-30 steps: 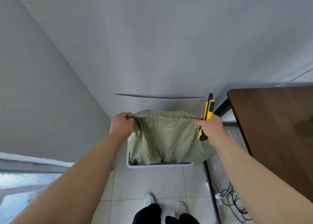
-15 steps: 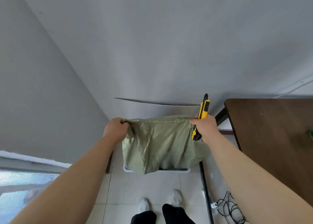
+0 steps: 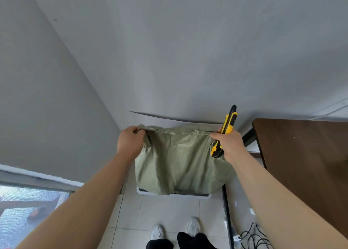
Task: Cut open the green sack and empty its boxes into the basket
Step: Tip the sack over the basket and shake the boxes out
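Left hand [image 3: 130, 141] gripping green sack [image 3: 180, 160] corner, right hand [image 3: 230, 145] clutching sack edge and yellow knife [image 3: 228, 122], basket [image 3: 188, 195] mostly hidden beneath

Nothing in here can be read, no lettering, label, brand or number, neither on the green sack [image 3: 180, 158] nor on the yellow knife [image 3: 228, 122].

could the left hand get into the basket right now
Probably not: the left hand grips a top corner of the green sack, and the sack hangs over the basket, hiding all but its near rim.
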`<state>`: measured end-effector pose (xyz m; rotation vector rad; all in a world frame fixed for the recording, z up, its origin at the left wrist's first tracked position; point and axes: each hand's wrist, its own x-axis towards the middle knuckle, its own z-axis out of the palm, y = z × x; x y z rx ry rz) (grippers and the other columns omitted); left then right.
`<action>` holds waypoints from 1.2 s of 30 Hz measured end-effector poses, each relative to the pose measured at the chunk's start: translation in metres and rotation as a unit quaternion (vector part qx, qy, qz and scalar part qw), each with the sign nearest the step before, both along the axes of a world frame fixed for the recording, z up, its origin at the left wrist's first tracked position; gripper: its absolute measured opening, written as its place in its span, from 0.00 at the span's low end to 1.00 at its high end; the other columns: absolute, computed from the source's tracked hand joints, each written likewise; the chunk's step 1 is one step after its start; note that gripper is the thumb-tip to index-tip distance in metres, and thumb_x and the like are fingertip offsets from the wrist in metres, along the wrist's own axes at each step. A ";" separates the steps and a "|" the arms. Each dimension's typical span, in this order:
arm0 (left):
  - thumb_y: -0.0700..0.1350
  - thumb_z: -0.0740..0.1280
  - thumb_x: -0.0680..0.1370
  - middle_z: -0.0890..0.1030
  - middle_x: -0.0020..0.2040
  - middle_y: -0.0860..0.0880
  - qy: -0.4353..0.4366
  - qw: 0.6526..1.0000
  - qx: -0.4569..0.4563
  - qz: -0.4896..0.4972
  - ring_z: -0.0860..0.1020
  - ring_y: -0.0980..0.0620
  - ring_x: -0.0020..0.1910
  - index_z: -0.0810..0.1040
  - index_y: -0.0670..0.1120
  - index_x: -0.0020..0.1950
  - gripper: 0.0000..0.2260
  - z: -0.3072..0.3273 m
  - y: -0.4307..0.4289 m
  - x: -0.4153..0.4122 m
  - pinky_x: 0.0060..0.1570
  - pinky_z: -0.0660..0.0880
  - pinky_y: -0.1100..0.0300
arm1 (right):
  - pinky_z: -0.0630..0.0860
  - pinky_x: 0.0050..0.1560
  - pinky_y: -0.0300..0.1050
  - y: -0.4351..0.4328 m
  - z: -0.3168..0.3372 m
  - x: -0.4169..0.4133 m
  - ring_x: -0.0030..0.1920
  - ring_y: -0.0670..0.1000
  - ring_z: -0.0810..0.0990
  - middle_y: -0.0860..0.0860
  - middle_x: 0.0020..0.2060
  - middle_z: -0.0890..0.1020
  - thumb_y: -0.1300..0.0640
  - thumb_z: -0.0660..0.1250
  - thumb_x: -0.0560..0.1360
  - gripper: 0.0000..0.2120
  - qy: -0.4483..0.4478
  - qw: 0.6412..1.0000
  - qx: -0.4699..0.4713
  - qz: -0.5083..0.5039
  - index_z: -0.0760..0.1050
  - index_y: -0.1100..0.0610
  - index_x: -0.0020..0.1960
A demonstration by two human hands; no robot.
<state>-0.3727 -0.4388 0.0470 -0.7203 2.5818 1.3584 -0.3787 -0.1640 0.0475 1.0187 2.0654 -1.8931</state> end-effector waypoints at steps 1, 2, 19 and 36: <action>0.42 0.61 0.77 0.69 0.31 0.45 0.011 1.000 0.002 -0.001 0.66 0.48 0.30 0.73 0.36 0.39 0.11 0.003 0.002 -0.003 0.30 0.62 0.59 | 0.73 0.40 0.48 0.000 0.004 -0.003 0.34 0.53 0.75 0.53 0.32 0.75 0.69 0.72 0.69 0.13 0.010 1.000 0.000 0.002 0.71 0.56 0.39; 0.42 0.61 0.77 0.68 0.31 0.46 0.013 1.000 0.001 -0.004 0.65 0.49 0.29 0.72 0.38 0.38 0.11 0.007 0.004 -0.005 0.29 0.62 0.60 | 0.73 0.40 0.48 0.000 0.006 -0.006 0.34 0.53 0.75 0.53 0.32 0.75 0.69 0.72 0.69 0.13 0.016 1.000 0.001 -0.001 0.70 0.56 0.39; 0.40 0.61 0.76 0.65 0.28 0.48 0.073 0.997 0.002 -0.016 0.61 0.51 0.27 0.65 0.43 0.33 0.12 0.036 0.005 -0.007 0.27 0.59 0.61 | 0.73 0.37 0.47 0.005 0.030 -0.011 0.32 0.53 0.74 0.55 0.31 0.73 0.70 0.70 0.70 0.13 0.029 0.999 -0.037 -0.007 0.68 0.57 0.39; 0.41 0.61 0.75 0.65 0.30 0.46 0.117 0.992 0.036 -0.008 0.62 0.51 0.28 0.66 0.42 0.35 0.10 0.059 0.004 -0.006 0.28 0.60 0.59 | 0.74 0.44 0.51 0.003 0.056 -0.019 0.36 0.52 0.74 0.52 0.33 0.73 0.69 0.71 0.70 0.14 0.058 0.996 -0.064 -0.021 0.69 0.56 0.38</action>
